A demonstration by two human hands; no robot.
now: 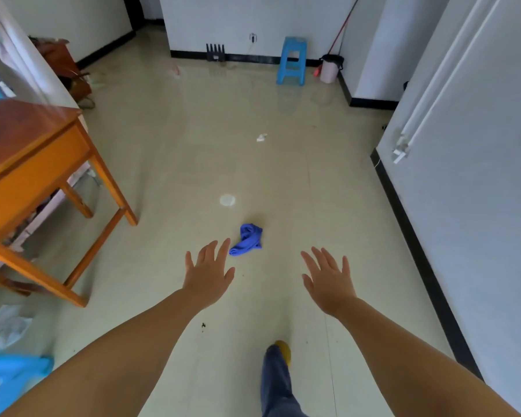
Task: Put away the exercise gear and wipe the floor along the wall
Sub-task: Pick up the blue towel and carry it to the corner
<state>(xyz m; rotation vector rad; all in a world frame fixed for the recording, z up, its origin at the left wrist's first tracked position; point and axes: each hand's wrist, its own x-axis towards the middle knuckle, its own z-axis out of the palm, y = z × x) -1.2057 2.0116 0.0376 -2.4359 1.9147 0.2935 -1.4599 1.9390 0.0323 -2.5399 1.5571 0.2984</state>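
The room has a shiny pale tile floor (169, 164) with white walls and a black strip running along the bottom of them. Closest to us, one foot in a yellow shoe (283, 350) steps forward. Just past it, both arms reach out over the floor. The left hand (208, 275) is spread wide and holds nothing. The right hand (328, 284) is spread wide too, and also holds nothing. A crumpled blue cloth (248, 239) lies on the floor, just beyond the left hand's fingertips and not touched yet. A little farther is a round white patch (227, 200), and beyond that a small scrap of white paper (261, 137). To the left stands an orange wooden table with its tabletop (18, 130) bare where we can see it. Far away by the back wall are a blue stool (292, 60), a pink bin (330, 69) and a red-handled broom (342, 28). No exercise gear can be seen here. It looks like the wiping has not started: the cloth must first be picked up, then the floor beside the right wall (478, 176) rubbed clean.
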